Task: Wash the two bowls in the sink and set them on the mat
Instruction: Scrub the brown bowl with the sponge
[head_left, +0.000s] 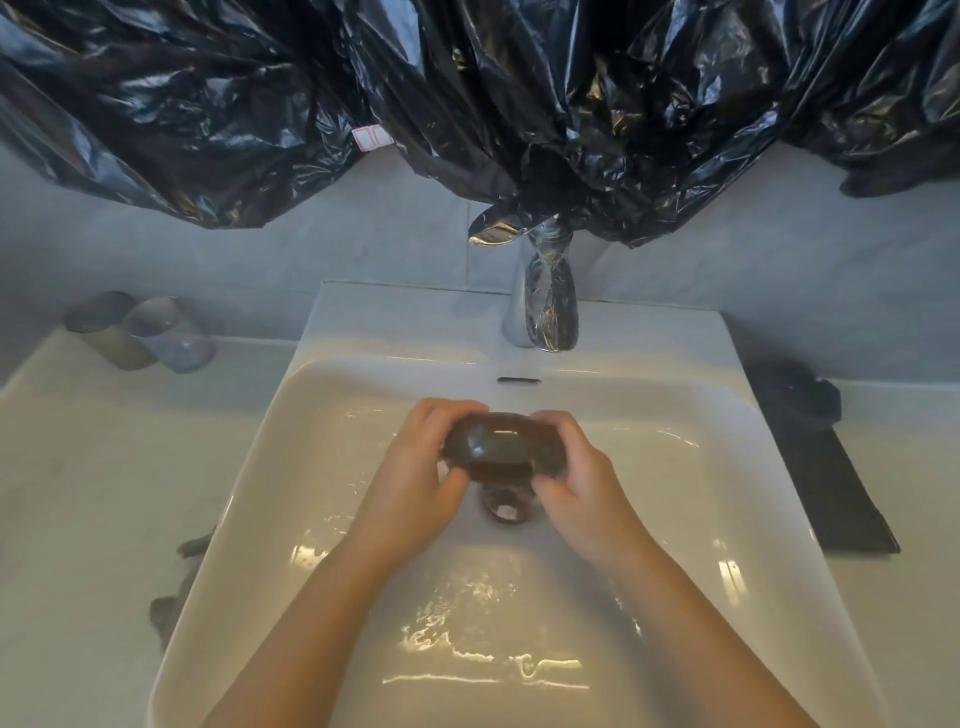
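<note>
Fingers of the left hand (415, 467) curl over the near and left rim of a dark bowl (498, 447), closed on it, while the right hand (576, 473) clasps the opposite side, its fingers wrapped over the top edge and thumb tucked underneath. Both hands hold this one bowl between them, tipped so its outer wall faces the camera, above the middle of the white sink (322, 415) and just over the drain (506, 506). Water lies shallow across the basin floor, glinting nearest the front edge. Only one bowl can be made out with certainty; a dark lump at the far end of the black mat (831, 493) may be another, but it is too blurred to tell. The mat lies on the counter just beside the sink's right rim, well apart from the hands. A chrome faucet (545, 306) stands behind the basin at centre, with open space between its spout and the bowl. Left of the sink the pale counter (104, 493) is wide, with two cups (150, 332) near the back wall. Black plastic sheeting (467, 104) hangs above, its lower edge touching the faucet's top.
</note>
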